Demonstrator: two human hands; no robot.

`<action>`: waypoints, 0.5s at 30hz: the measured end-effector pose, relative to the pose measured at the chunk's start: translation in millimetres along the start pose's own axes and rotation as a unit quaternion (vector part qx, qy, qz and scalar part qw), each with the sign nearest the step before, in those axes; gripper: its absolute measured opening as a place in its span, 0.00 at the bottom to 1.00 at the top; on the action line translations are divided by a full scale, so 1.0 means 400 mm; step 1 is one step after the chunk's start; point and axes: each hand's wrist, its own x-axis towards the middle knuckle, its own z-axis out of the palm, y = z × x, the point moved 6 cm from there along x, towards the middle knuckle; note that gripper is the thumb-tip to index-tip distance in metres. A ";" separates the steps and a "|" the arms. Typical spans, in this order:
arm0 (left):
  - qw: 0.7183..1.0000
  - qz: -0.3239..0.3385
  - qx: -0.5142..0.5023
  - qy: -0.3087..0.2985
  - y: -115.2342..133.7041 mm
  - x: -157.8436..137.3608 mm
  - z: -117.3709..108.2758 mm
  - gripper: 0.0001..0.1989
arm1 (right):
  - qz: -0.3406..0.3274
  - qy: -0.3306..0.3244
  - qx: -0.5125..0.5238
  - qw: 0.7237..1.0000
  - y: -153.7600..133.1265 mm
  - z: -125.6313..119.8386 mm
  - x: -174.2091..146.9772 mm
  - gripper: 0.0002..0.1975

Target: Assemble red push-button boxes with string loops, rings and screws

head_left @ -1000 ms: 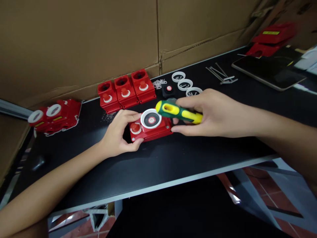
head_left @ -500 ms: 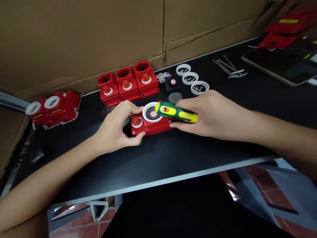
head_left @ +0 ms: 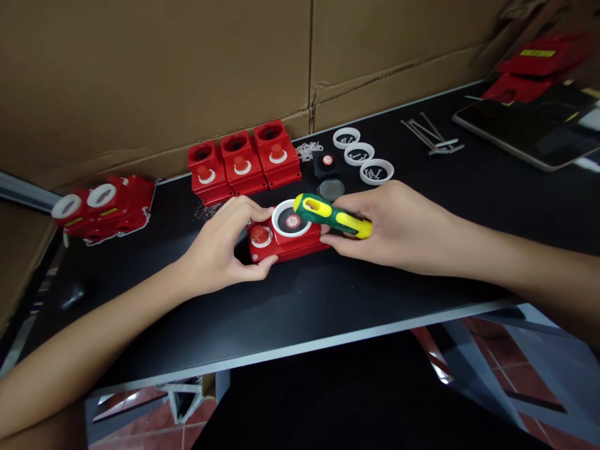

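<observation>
A red box [head_left: 300, 245] with a round red knob [head_left: 260, 235] and a white ring [head_left: 275, 219] around a dark disc lies on the black table. My left hand [head_left: 229, 244] holds its left end, thumb at the front edge and fingers at the back. My right hand [head_left: 384, 222] is closed around a screwdriver [head_left: 330, 215] with a green and yellow handle. The handle's butt reaches over the ring's right edge; the shaft and tip are hidden. My right fingertips are at the box's right end.
Three red housings [head_left: 244, 162] stand at the back, white-ringed red units [head_left: 110, 209] at far left. Behind the box are a clear disc [head_left: 330, 189], a black part [head_left: 325, 162] and three white rings [head_left: 359, 154] holding screws. Metal rods [head_left: 431, 134] and a tablet [head_left: 525, 134] lie right.
The view has shifted slightly. The screwdriver handle appears turned a little in my right hand. My left hand keeps its hold on the red box.
</observation>
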 end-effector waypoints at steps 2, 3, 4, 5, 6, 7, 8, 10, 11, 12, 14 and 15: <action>1.000 0.006 0.001 -0.001 0.004 0.000 -0.001 0.20 | 0.030 -0.006 0.012 0.999 0.000 0.000 0.002 0.20; 1.000 0.008 0.000 -0.002 0.006 0.000 -0.001 0.20 | 0.039 -0.007 0.015 0.999 -0.002 0.000 0.002 0.21; 1.000 0.010 0.000 -0.002 0.007 0.001 -0.001 0.20 | 0.044 -0.006 0.016 0.999 -0.004 0.000 0.002 0.21; 1.000 0.012 -0.001 -0.001 0.008 0.000 -0.001 0.20 | 0.046 -0.004 0.015 0.999 -0.007 0.000 0.002 0.21; 1.000 0.014 -0.003 0.000 0.009 0.000 0.000 0.21 | 0.046 -0.002 0.013 0.999 -0.010 -0.001 0.001 0.20; 1.000 0.016 -0.004 0.001 0.011 0.000 0.001 0.21 | 0.044 0.002 0.009 0.999 -0.013 -0.001 0.000 0.19; 1.000 0.018 -0.006 0.003 0.012 -0.001 0.002 0.21 | 0.042 0.005 0.002 0.999 -0.016 -0.001 -0.001 0.18; 1.000 0.020 -0.008 0.005 0.013 -0.002 0.005 0.22 | 0.039 0.014 -0.028 0.999 -0.022 -0.001 -0.002 0.17; 1.000 0.020 -0.008 0.006 0.013 -0.002 0.007 0.22 | 0.039 0.019 -0.048 0.998 -0.024 -0.001 -0.003 0.16; 1.000 0.020 -0.009 0.006 0.013 -0.003 0.008 0.22 | 0.040 0.025 -0.069 0.997 -0.025 0.000 -0.003 0.16; 1.000 0.021 -0.007 0.004 0.014 -0.003 0.009 0.22 | 0.037 0.036 -0.105 0.993 -0.024 0.003 -0.003 0.13; 1.000 0.022 -0.005 0.004 0.015 -0.002 0.009 0.23 | 0.031 0.043 -0.116 0.992 -0.023 0.006 -0.003 0.11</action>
